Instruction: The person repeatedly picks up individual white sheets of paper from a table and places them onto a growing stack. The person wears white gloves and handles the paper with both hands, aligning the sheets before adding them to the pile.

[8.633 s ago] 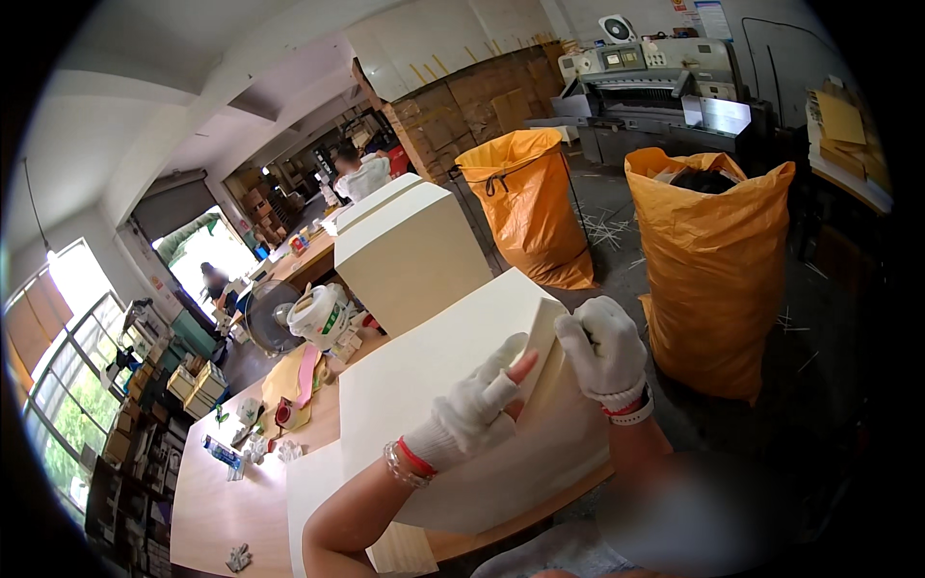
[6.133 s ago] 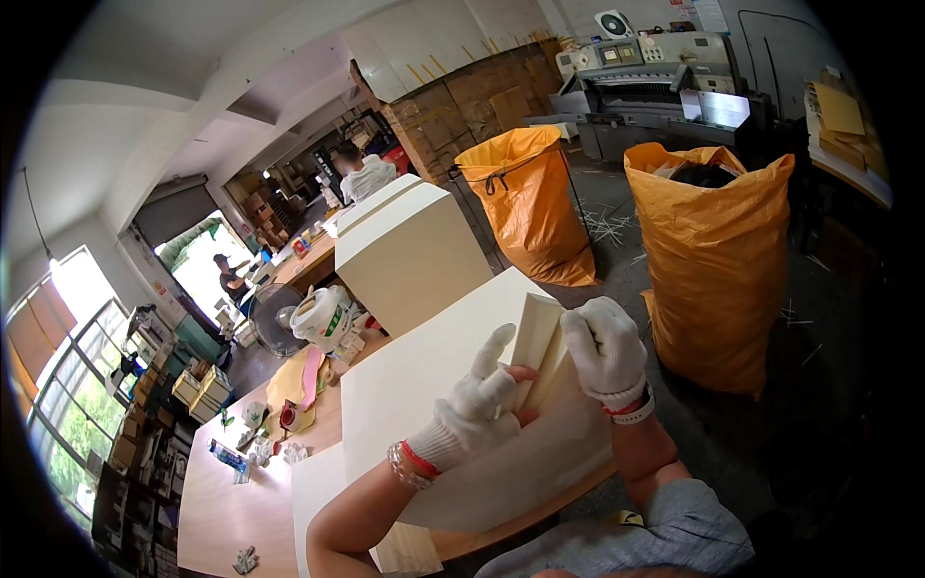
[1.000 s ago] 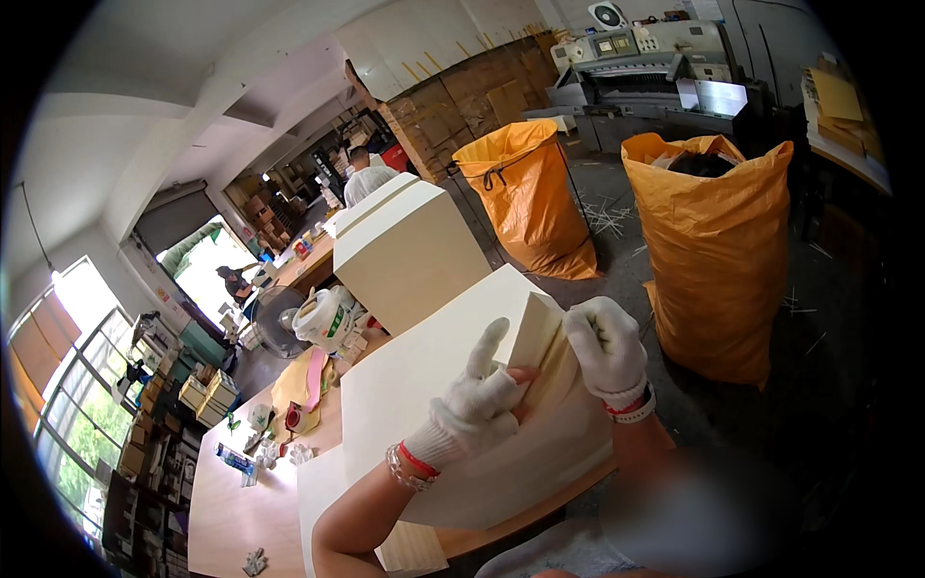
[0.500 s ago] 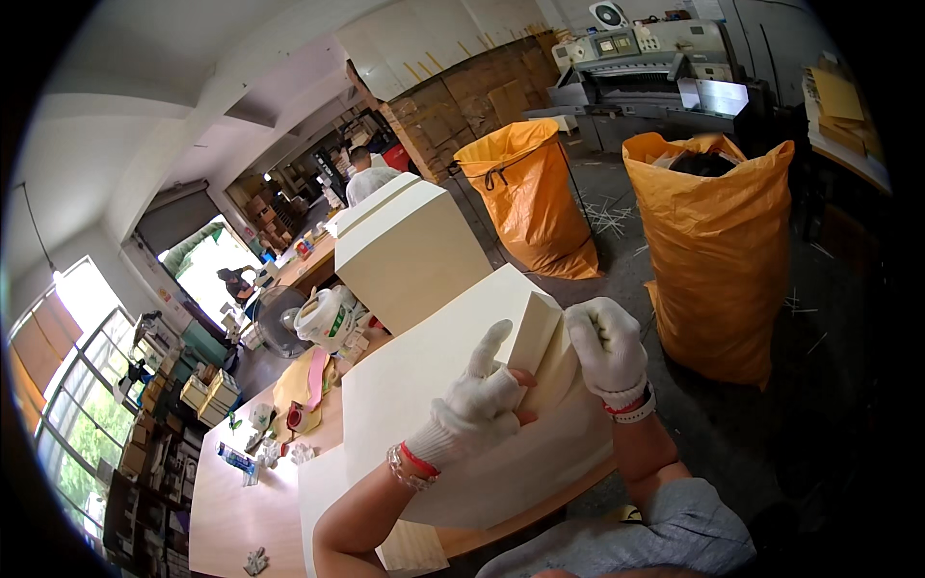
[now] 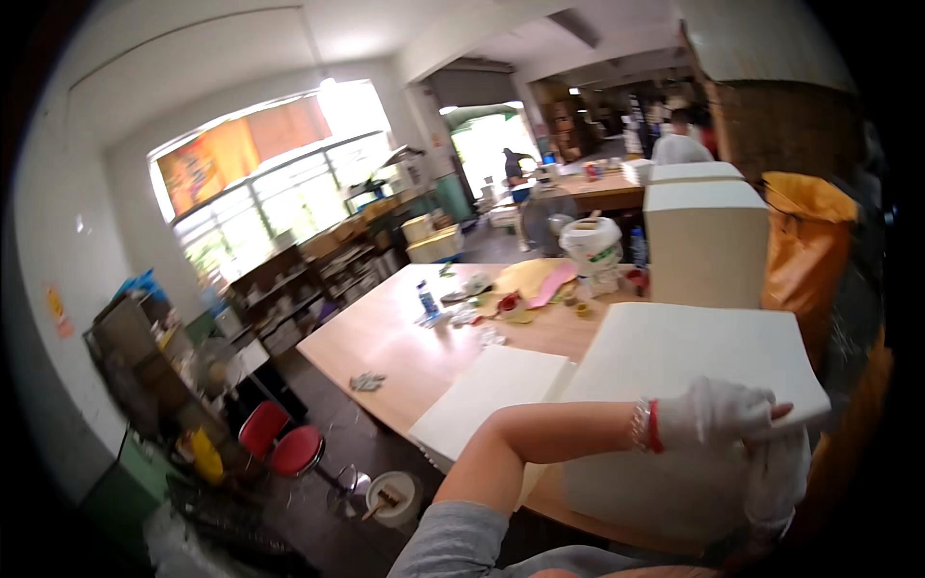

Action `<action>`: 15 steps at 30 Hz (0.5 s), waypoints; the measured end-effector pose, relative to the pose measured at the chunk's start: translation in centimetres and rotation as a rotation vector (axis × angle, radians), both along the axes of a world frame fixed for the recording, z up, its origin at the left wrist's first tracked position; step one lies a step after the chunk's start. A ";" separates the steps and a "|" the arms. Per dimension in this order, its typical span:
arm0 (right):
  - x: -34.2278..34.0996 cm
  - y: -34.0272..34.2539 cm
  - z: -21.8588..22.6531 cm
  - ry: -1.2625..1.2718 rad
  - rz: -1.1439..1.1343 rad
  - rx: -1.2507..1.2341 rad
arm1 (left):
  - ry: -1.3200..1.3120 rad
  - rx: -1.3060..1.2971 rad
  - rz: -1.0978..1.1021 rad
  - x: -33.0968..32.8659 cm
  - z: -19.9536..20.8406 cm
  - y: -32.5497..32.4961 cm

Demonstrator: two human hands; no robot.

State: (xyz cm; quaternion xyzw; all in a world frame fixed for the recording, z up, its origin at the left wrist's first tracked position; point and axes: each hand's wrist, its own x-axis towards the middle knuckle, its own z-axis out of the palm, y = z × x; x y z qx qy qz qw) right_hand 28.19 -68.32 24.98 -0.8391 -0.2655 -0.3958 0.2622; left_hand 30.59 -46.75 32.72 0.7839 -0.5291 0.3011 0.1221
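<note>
A tall stack of large cream paper sheets (image 5: 694, 352) stands on the near right of the table. At its near right corner is my left hand (image 5: 718, 412), in a white knitted glove with bare fingertips showing. Its fingers are bent and closed on the edge of the top paper sheets. My right hand (image 5: 776, 477), also in a white glove, is just below the left one, against the stack's side. Blur and the left hand hide its fingers, so what it holds cannot be made out.
A second paper stack (image 5: 708, 236) stands behind, beside an orange sack (image 5: 809, 241). On the wooden table (image 5: 385, 328) are a white bucket (image 5: 590, 246), a pink sheet (image 5: 554, 286) and a flat paper pile (image 5: 491, 395). Left are a red chair (image 5: 294, 448) and floor bucket (image 5: 395, 496). Two people work farther back.
The view has swung left, bringing in the window wall and red chair. My hands have come together at the stack's corner, the left now above the right; the thick edge block no longer shows.
</note>
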 end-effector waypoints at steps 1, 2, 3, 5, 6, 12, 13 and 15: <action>-0.1 0.4 0.0 0.020 0.002 -0.049 | -0.027 0.054 0.112 0.1 -1.0 -0.3; 0.0 0.3 0.3 0.030 0.019 -0.067 | -0.031 0.101 0.212 0.1 -2.7 -0.6; 0.7 0.4 -0.5 0.058 0.053 -0.055 | -0.018 0.183 0.326 0.4 -4.1 -0.5; 0.3 0.3 -0.4 0.093 0.059 -0.070 | -0.262 0.028 0.306 -0.5 -3.9 -0.9; 0.3 0.4 -0.6 0.106 0.063 -0.069 | -0.389 -0.045 0.297 -0.8 -3.7 -0.9; 2.0 -0.3 -3.9 -0.025 0.049 0.023 | -0.411 -0.146 0.468 0.0 -1.7 1.3; 2.3 -0.7 -4.6 -0.077 0.048 0.055 | -0.277 -0.215 0.422 0.3 0.2 2.3; 2.3 -0.3 -4.3 -0.071 0.064 0.106 | 0.029 -0.399 0.298 0.1 4.5 5.5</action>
